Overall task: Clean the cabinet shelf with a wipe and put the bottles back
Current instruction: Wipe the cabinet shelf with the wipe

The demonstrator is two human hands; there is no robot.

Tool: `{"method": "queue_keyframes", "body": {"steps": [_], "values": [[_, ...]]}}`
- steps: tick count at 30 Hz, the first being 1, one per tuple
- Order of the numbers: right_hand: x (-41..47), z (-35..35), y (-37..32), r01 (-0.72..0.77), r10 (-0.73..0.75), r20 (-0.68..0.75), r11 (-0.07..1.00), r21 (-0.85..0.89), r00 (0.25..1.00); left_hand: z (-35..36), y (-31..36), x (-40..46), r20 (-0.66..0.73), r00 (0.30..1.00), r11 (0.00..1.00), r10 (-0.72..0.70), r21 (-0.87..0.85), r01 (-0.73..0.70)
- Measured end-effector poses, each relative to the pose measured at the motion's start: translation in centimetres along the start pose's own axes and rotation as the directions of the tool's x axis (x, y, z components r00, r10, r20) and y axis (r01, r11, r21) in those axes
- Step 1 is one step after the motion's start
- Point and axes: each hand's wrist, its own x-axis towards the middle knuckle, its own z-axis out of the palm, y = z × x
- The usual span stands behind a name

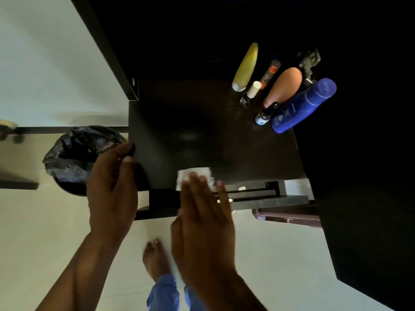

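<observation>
A white wipe (195, 173) lies on the near edge of the dark cabinet shelf (202, 131). My right hand (202, 216) presses on it with straight fingers. My left hand (112, 182) grips the shelf's left front corner, fingers curled over the edge. Bottles stand grouped at the shelf's far right: a yellow bottle (246, 67), a thin orange tube (270, 74), a small white-capped bottle (250, 94), a peach bottle (284, 87), a small dark dropper bottle (266, 114) and a large blue bottle (303, 106).
A bin lined with a black bag (76, 153) stands on the pale floor left of the shelf. A dark cabinet panel (370, 221) rises at the right, with a metal hinge (308, 61) behind the bottles. My bare foot (155, 259) is below.
</observation>
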Motion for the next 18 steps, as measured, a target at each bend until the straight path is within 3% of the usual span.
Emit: {"method": "queue_keyframes", "body": {"steps": [4, 7, 13, 18], "values": [[1.1, 1.3, -3.8, 0.154, -0.150, 0.092, 0.987, -0.038, 0.984, -1.1, -0.1, 1.1, 0.024, 0.993, 0.963, -0.113, -0.243, 0.115], [2.2, 1.4, -4.1, 0.202, -0.204, 0.112, 0.979, 0.030, 0.973, -1.5, 0.0, 1.7, 0.033, 0.987, 0.942, -0.155, -0.297, 0.158], [8.5, 0.7, -3.7, 0.263, -0.263, 0.059, 0.965, 0.022, 0.963, -1.4, 0.1, 1.9, 0.019, 0.955, 0.852, -0.297, -0.447, 0.274], [16.2, 0.8, -4.6, 0.261, -0.262, -0.015, 0.965, -0.034, 0.965, -1.2, 0.3, 1.7, 0.014, 0.951, 0.833, -0.308, -0.479, 0.276]]}}
